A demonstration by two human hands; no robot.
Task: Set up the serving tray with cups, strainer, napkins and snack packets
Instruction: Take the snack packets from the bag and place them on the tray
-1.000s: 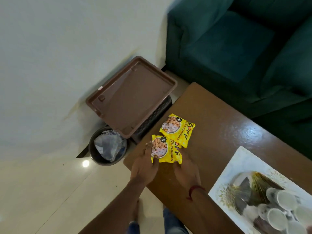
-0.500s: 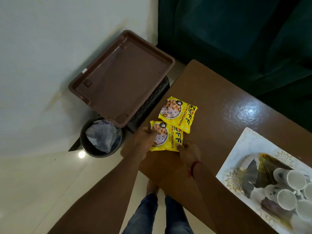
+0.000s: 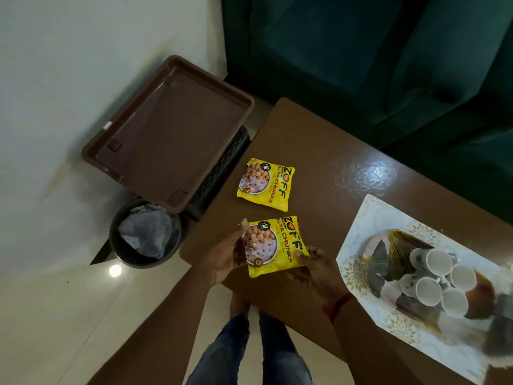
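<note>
Head view, low centre: left hand (image 3: 224, 254) and right hand (image 3: 316, 266) pinch the near yellow foil snack packet (image 3: 273, 245) by its edges over the glossy brown table (image 3: 333, 151). I fear such thin grips could drop it, or it could knock the white cups (image 3: 438, 262) on the white floral serving tray (image 3: 369, 215), lower right. Earlier it lay overlapping the second yellow packet (image 3: 265, 184); now they're apart.

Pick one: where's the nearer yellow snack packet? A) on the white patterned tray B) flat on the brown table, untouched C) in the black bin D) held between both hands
D: the left hand and right hand each pinch an edge of the nearer yellow snack packet; the farther yellow packet lies alone on the brown wooden table.
</note>
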